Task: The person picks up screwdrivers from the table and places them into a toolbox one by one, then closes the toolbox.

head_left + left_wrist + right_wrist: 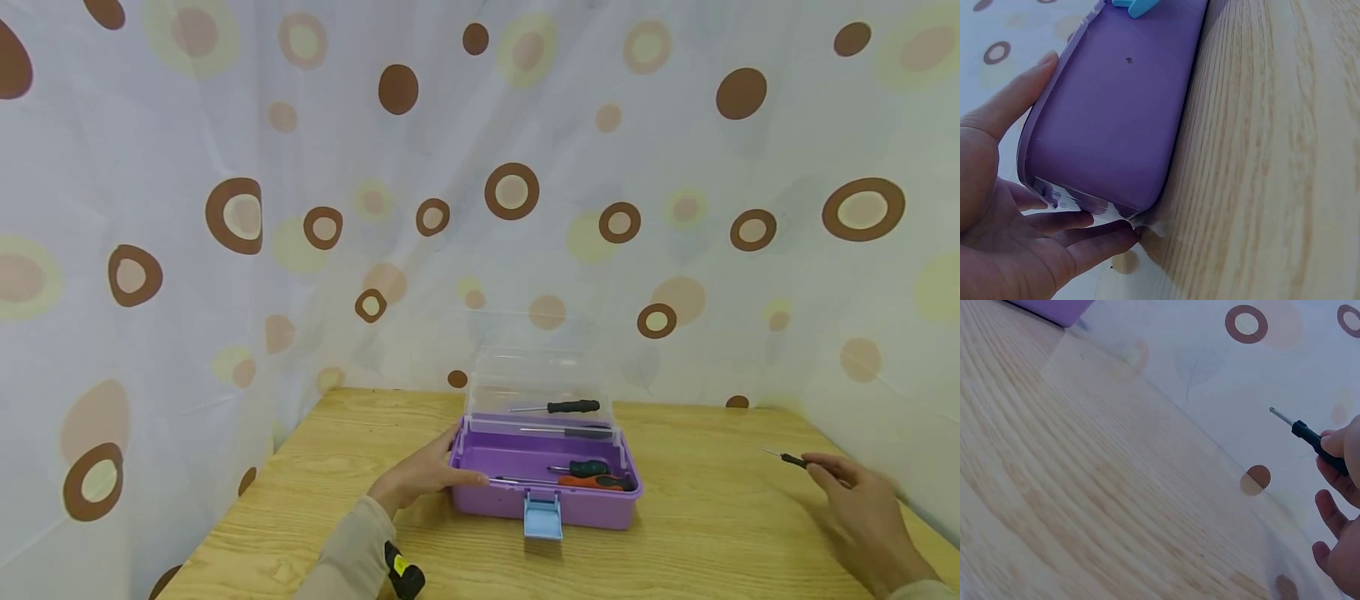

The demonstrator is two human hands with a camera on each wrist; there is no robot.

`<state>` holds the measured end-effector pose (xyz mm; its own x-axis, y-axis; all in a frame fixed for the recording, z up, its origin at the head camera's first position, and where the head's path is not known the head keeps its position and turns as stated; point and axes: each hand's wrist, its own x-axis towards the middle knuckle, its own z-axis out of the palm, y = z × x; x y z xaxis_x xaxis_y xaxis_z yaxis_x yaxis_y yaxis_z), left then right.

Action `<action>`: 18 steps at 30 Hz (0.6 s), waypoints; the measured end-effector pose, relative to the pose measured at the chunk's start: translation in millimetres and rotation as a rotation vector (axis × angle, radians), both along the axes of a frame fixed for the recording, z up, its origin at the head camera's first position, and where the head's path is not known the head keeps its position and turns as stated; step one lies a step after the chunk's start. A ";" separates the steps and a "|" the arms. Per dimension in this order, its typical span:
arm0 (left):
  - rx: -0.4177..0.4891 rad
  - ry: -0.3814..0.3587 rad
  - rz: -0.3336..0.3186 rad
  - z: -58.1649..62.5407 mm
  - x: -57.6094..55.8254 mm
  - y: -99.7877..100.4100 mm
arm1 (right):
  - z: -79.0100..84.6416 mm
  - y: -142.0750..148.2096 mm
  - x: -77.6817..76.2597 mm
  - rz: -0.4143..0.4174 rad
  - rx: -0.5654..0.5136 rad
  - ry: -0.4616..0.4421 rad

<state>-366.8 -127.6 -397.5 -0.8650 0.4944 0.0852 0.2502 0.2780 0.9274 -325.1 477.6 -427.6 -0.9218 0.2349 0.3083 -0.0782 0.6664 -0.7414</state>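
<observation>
Head view: your right hand (pixel 862 504) pinches a slim black screwdriver (pixel 792 460), its thin shank pointing left, above the right side of the worktop (pixel 705 533). Your left hand (pixel 423 473) grips the left end of the purple box (pixel 487 502); the clear lid (pixel 532 379) stands open on the far side. A green driver (pixel 588 467) and an orange-and-black driver (pixel 596 482) lie inside.

Left wrist view: your thumb touches the rim; your fingers reach around the end.

Right wrist view: the screwdriver's shank shines silvery, well apart from the box.
</observation>
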 end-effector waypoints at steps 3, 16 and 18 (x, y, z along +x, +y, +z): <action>0.003 0.001 -0.001 0.2 -1.0 -0.5 | 1.7 -0.8 -0.4 -0.002 -0.049 0.005; 0.005 -0.006 0.006 -1.6 -0.7 0.5 | 9.1 -15.3 2.0 0.049 -0.236 -0.023; 0.006 -0.007 0.006 -1.8 -1.0 0.5 | 10.2 -18.0 2.3 0.049 -0.242 -0.025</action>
<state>-367.7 -127.2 -399.3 -0.8684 0.4890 0.0822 0.2422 0.2737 0.9308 -322.8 459.6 -417.4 -0.9406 0.2542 0.2252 -0.0853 0.4650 -0.8812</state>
